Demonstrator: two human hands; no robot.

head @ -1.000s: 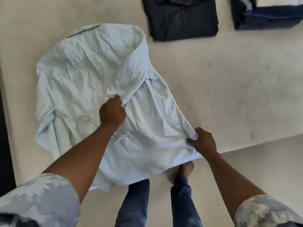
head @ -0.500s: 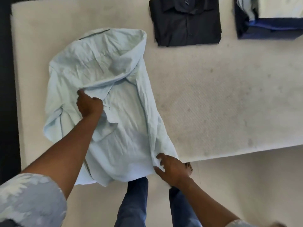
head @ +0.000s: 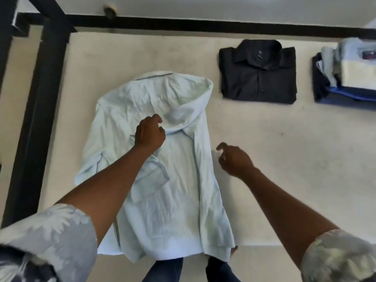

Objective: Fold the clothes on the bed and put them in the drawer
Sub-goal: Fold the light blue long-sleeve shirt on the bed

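Note:
A light blue shirt (head: 179, 180) lies spread lengthwise on the cream mattress (head: 295, 169), collar end far from me and hem hanging over the near edge. Its right side is folded in over the middle. My left hand (head: 149, 135) sits on the upper middle of the shirt, fingers curled round the edge of the folded-over sleeve. My right hand (head: 234, 159) hovers just right of the shirt, above bare mattress, fingers loosely curled and holding nothing.
A folded black shirt (head: 258, 72) lies at the back of the mattress, right of the blue one. A stack of folded clothes (head: 345, 78) sits at the far right. A black bed frame (head: 40, 98) runs along the left and back. My legs (head: 166, 269) stand at the near edge.
My right hand has let go of the shirt's hem and lifted to the right of it. The shirt's right side now lies folded in. My left hand moved up toward the collar.

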